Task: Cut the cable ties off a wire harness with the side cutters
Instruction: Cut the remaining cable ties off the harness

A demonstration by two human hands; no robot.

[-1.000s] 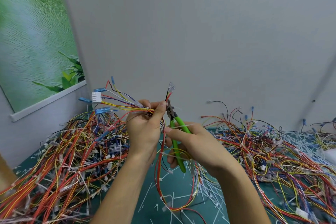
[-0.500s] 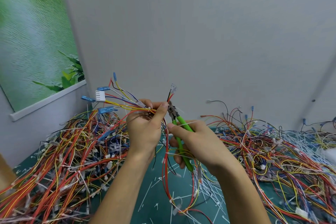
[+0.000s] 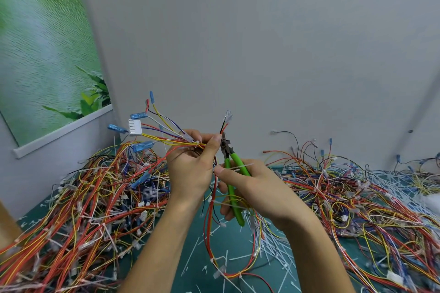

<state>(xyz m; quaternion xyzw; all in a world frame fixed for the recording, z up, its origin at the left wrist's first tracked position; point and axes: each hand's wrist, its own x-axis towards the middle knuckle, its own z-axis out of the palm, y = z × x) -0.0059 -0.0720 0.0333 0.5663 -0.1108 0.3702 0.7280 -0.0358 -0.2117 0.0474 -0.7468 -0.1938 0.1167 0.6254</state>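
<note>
My left hand (image 3: 190, 169) grips a wire harness (image 3: 166, 137) of red, yellow and purple wires, held up above the table. Its blue terminals and a white connector (image 3: 135, 127) fan out to the left. My right hand (image 3: 257, 192) holds the green-handled side cutters (image 3: 232, 173), jaws (image 3: 225, 145) pointing up and touching the harness right beside my left thumb. A white cable tie (image 3: 240, 166) lies across my right fingers and the cutter handles. A red and yellow loop of the harness (image 3: 214, 233) hangs down to the mat.
A green cutting mat (image 3: 190, 264) carries a big heap of harnesses at the left (image 3: 78, 209) and another at the right (image 3: 357, 197). Cut white ties (image 3: 269, 240) litter the mat below my hands. A grey wall stands close behind.
Both hands have risen slightly with the harness. The cutter jaws have stayed against the wires beside my left thumb, and the hanging loop has swung.
</note>
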